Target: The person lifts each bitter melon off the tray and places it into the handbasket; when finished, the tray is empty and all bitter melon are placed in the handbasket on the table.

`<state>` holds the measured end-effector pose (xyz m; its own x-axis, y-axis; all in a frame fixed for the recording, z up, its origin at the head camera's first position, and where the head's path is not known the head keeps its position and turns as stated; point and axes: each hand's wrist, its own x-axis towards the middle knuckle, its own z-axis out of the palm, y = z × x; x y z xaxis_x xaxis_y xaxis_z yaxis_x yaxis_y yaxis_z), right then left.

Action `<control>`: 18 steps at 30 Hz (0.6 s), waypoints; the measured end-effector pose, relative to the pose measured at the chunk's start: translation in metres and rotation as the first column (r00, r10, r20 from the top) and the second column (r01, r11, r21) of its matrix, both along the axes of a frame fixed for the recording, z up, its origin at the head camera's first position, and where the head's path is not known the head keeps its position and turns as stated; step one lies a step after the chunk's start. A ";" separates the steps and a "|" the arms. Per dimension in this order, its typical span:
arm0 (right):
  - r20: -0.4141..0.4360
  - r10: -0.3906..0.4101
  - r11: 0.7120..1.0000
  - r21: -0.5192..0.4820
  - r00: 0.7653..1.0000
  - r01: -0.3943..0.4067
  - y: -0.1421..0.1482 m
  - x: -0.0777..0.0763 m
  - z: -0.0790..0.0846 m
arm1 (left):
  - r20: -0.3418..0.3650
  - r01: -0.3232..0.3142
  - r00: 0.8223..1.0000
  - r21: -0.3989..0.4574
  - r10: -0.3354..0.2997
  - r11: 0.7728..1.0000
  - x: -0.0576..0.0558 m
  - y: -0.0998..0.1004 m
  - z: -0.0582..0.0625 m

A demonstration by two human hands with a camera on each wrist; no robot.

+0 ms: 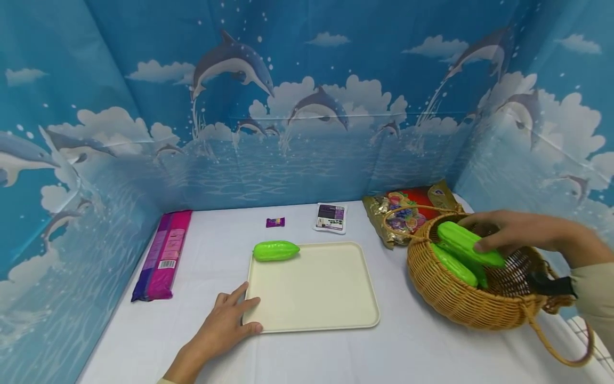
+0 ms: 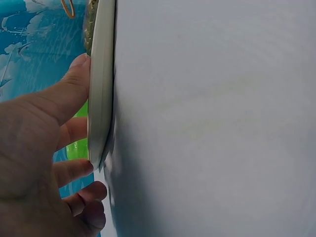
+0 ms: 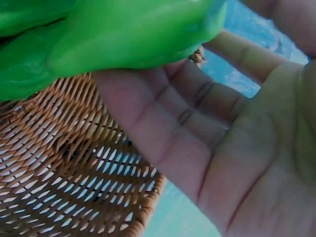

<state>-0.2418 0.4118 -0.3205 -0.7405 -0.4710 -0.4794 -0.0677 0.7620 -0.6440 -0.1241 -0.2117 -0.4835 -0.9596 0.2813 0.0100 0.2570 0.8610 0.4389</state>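
My right hand (image 1: 520, 234) is over the wicker basket (image 1: 431, 282), gripping a smooth, long green vegetable (image 1: 467, 242) between thumb and fingers. In the right wrist view the fingers lie along the underside of this green vegetable (image 3: 143, 34). More of the same green vegetables (image 1: 453, 265) lie in the basket under it. At the tray's front left corner my left hand (image 1: 225, 322) rests with spread fingers touching the rim of the cream tray (image 1: 312, 288). The left wrist view shows thumb and fingertips along the tray edge (image 2: 101, 84). Another green vegetable (image 1: 275, 250) lies at the tray's back left corner.
A pink and purple packet (image 1: 163, 256) lies on the left of the white table. Behind the tray are a small purple wrapped sweet (image 1: 275, 222) and a white and purple packet (image 1: 330, 217). A gold and red bag (image 1: 408, 210) lies behind the basket, whose handle (image 1: 558, 346) hangs toward the front.
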 end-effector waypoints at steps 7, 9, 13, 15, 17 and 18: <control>0.147 -0.017 0.997 -0.077 0.989 0.029 -0.002 -0.002 -0.009 | -0.017 -0.002 1.000 0.006 0.002 1.000 0.001 0.001 -0.001; 0.184 -0.032 0.994 -0.094 0.982 0.050 -0.003 -0.003 -0.012 | -0.016 0.002 1.000 0.001 -0.002 1.000 0.001 0.001 -0.001; 0.159 -0.009 0.996 -0.086 0.987 0.023 -0.003 -0.007 -0.017 | -0.018 0.008 1.000 -0.004 -0.008 1.000 0.001 0.001 0.000; 0.128 0.012 0.998 -0.064 0.992 -0.004 -0.003 -0.009 -0.019 | -0.019 0.010 1.000 -0.004 -0.010 1.000 0.001 0.001 -0.001; 0.109 0.023 0.999 -0.047 0.994 -0.018 -0.004 -0.010 -0.021 | -0.019 0.010 1.000 -0.004 -0.010 1.000 0.002 0.001 -0.001; 0.111 0.018 0.999 -0.042 0.994 -0.014 -0.004 -0.011 -0.022 | -0.018 0.010 1.000 -0.004 -0.010 1.000 0.002 0.001 -0.001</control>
<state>-0.2523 0.4080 -0.3429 -0.6761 -0.5031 -0.5383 -0.0059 0.7342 -0.6789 -0.1225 -0.2104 -0.4840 -0.9565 0.2905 0.0265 0.2732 0.8601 0.4309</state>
